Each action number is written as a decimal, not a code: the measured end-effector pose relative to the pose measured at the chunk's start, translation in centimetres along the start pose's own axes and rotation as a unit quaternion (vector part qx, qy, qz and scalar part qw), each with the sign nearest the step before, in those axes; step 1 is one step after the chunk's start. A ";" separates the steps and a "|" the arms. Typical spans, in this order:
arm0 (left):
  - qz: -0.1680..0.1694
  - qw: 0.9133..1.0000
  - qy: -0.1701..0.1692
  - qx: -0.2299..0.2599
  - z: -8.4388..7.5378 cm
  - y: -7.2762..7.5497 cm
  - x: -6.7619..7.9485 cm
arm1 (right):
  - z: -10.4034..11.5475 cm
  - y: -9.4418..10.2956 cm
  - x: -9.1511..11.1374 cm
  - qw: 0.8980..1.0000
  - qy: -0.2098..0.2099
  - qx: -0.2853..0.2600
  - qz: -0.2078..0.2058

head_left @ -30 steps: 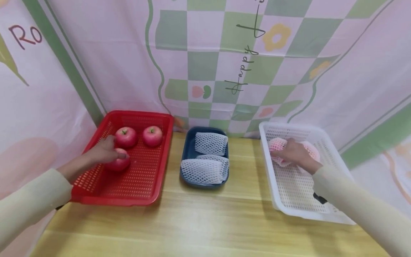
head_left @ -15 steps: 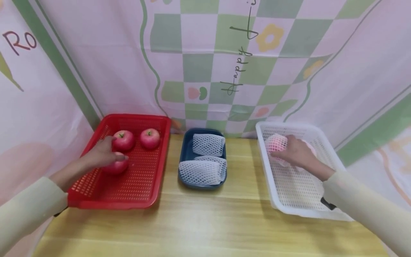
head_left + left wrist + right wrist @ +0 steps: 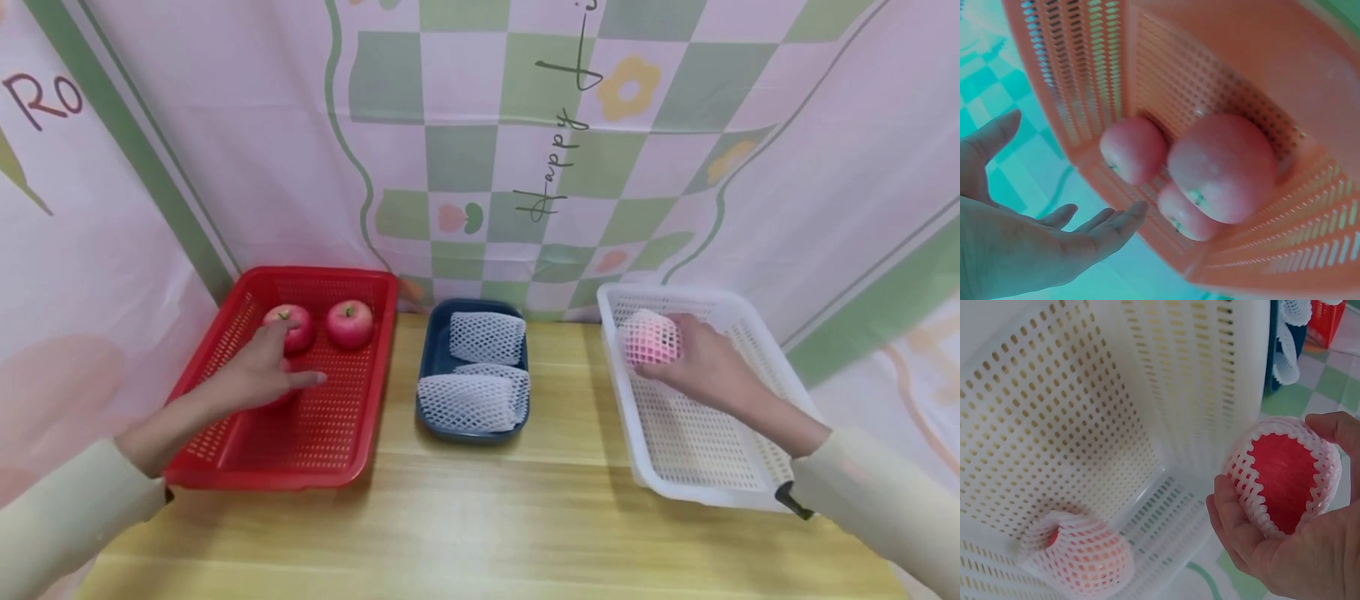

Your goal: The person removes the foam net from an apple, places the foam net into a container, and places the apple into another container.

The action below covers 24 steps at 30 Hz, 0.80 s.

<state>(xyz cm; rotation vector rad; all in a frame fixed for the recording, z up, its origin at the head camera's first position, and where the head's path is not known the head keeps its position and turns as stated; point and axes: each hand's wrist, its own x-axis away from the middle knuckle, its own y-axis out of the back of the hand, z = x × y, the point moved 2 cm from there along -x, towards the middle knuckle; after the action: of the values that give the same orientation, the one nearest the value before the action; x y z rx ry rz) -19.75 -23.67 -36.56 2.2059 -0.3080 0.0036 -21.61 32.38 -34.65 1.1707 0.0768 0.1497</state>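
Observation:
My left hand (image 3: pixel 258 373) hovers over the red basket (image 3: pixel 375 400), thumb and fingers spread, holding nothing. In the left wrist view three bare apples lie in that basket: a large near apple (image 3: pixel 1222 169), a left apple (image 3: pixel 1132 151) and a lower apple (image 3: pixel 1184 214), all apart from the fingers. My right hand (image 3: pixel 712 367) grips an apple in a white foam net (image 3: pixel 651 338) above the white basket (image 3: pixel 637 442). Red skin shows through the net's opening in the right wrist view. Another netted apple (image 3: pixel 1085 556) lies in the white basket; my right hand hides it in the head view.
Between the baskets stands a dark blue tray (image 3: pixel 426 354) with several white foam nets (image 3: pixel 468 402) in it. All three containers sit on a wooden table (image 3: pixel 480 517), against a checked cloth backdrop (image 3: pixel 461 158).
My left hand has left the near apple and risen, its fingers spreading. My right hand has raised the netted apple from the white basket's floor. The head view has shifted slightly.

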 end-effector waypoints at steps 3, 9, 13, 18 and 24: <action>0.001 1.000 -0.009 -0.003 -0.8 -0.3 0.4 | 1.0 0.1 0.6 1.000 0.008 -0.004 -0.008; 0.013 1.000 0.003 -0.008 -2.0 -1.0 1.3 | 2.8 0.1 1.6 0.999 0.030 -0.026 -0.023; 0.011 1.000 -0.002 -0.009 -2.8 -1.3 1.7 | 3.9 0.2 2.3 0.998 0.041 -0.034 -0.029; 0.015 1.000 -0.009 -0.003 -3.7 -1.8 1.9 | 5.2 0.3 2.9 0.997 0.064 -0.036 -0.038; 0.022 1.000 -0.002 -0.013 -4.7 -2.3 2.2 | 6.5 -0.2 3.7 0.995 0.087 -0.039 -0.037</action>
<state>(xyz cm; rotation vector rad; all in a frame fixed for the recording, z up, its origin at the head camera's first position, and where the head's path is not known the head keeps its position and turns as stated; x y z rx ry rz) -16.57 -19.08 -35.24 2.1733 -0.3576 0.0203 -17.07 26.97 -32.20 1.0735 0.2660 0.1877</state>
